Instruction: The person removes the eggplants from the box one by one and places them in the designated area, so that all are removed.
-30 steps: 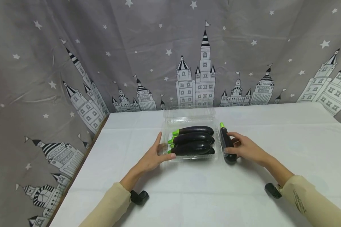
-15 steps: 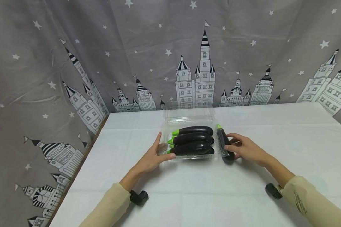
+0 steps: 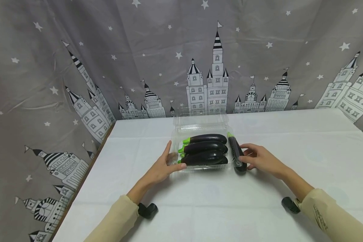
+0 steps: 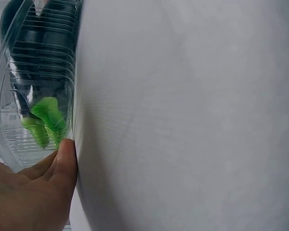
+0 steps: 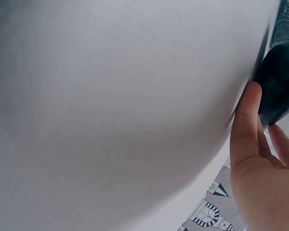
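A clear plastic clamshell container stands with its lid raised at the back, several dark eggplants with green stems lying crosswise inside. My left hand rests around its left end, thumb along the front edge, other fingers spread up the side. In the left wrist view the thumb touches the ridged plastic near the stems. One loose eggplant lies lengthwise against the container's right wall. Straight fingertips of my right hand press its right side; the right wrist view shows them meeting the dark skin.
A white cloth covers the table. Behind and to the left hangs a grey curtain printed with castles and stars. Black wrist devices show beneath both sleeves.
My right hand has moved slightly left, sliding the loose eggplant closer against the container's right wall. The left hand and the container have stayed in place.
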Demonstrator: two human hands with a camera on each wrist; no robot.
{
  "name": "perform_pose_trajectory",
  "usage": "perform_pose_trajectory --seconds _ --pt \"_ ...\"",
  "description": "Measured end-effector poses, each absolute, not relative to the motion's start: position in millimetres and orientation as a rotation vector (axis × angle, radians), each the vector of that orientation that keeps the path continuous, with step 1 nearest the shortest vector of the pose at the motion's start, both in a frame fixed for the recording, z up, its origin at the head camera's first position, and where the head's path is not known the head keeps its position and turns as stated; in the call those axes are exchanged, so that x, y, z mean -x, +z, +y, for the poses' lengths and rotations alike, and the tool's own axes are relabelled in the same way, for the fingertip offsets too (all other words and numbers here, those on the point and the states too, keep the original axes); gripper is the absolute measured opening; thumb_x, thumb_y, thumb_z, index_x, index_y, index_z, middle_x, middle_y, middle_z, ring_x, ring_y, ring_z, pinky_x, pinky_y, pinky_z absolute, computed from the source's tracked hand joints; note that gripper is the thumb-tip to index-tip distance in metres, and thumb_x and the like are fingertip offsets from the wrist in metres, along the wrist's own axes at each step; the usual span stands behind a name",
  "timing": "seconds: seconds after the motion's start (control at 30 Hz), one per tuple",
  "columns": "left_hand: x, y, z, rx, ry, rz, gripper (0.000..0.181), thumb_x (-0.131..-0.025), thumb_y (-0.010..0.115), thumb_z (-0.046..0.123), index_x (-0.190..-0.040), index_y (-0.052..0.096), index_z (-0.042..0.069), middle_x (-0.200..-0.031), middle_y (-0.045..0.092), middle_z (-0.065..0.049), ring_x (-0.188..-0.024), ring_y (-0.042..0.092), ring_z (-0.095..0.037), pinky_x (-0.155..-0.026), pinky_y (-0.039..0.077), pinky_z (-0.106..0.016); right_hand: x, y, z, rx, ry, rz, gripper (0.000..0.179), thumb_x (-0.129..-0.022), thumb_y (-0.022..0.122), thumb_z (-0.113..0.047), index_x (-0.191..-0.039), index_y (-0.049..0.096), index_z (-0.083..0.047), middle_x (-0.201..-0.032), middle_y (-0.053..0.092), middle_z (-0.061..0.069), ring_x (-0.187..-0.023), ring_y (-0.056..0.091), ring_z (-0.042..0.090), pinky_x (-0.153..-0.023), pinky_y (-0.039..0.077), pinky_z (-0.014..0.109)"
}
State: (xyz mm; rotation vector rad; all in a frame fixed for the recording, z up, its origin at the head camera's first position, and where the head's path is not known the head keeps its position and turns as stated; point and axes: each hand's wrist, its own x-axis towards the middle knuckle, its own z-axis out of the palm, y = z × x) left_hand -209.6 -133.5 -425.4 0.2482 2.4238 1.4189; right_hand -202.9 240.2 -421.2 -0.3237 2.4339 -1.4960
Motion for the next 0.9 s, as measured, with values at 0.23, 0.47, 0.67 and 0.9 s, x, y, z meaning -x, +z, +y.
perform_pose_trajectory --seconds 0.23,0.47,0.67,0.9 --pt "209.0 -425.3 -134.1 -0.241 1.431 2.413 0.113 -0.083 0.077 0.048 -0.16 -0.003 0.025 -0.157 0.029 -0.019 -0.146 0.023 -0.033 -0.112 0.021 -0.06 202.1 -420.6 240.0 0.304 -1.471 2.446 0.067 -0.096 0.065 -0.025 -0.145 0.034 0.01 -0.121 0.056 0.027 -0.091 0.064 0.025 -0.073 0.056 0.035" --pt "208.8 -424.7 -134.3 -0.24 1.432 2.417 0.113 -0.083 0.077 0.049 -0.16 -0.002 0.025 -0.157 0.029 -0.019 -0.146 0.023 -0.033 -0.111 0.023 -0.06 201.3 -421.2 243.9 0.305 -1.472 2.477 0.066 -0.097 0.064 -0.025 -0.145 0.035 0.01 -0.122 0.056 0.026 -0.095 0.064 0.027 -0.072 0.056 0.035" --pt "209.0 -425.6 -134.2 -0.249 1.437 2.41 0.113 -0.083 0.077 0.049 -0.16 -0.003 0.026 -0.158 0.028 -0.018 -0.146 0.023 -0.033 -0.111 0.023 -0.06 197.1 -417.4 251.0 0.323 -1.481 2.549 0.06 -0.098 0.063 -0.023 -0.143 0.04 0.009 -0.123 0.058 0.025 -0.092 0.066 0.028 -0.074 0.055 0.035" --pt "209.2 -425.8 -134.0 -0.242 1.434 2.411 0.113 -0.082 0.077 0.05 -0.16 -0.003 0.027 -0.157 0.029 -0.018 -0.146 0.023 -0.034 -0.111 0.024 -0.06 197.1 -404.6 254.1 0.377 -1.517 2.658 0.053 -0.099 0.061 -0.02 -0.14 0.044 0.009 -0.124 0.058 0.026 -0.098 0.063 0.027 -0.077 0.054 0.029"
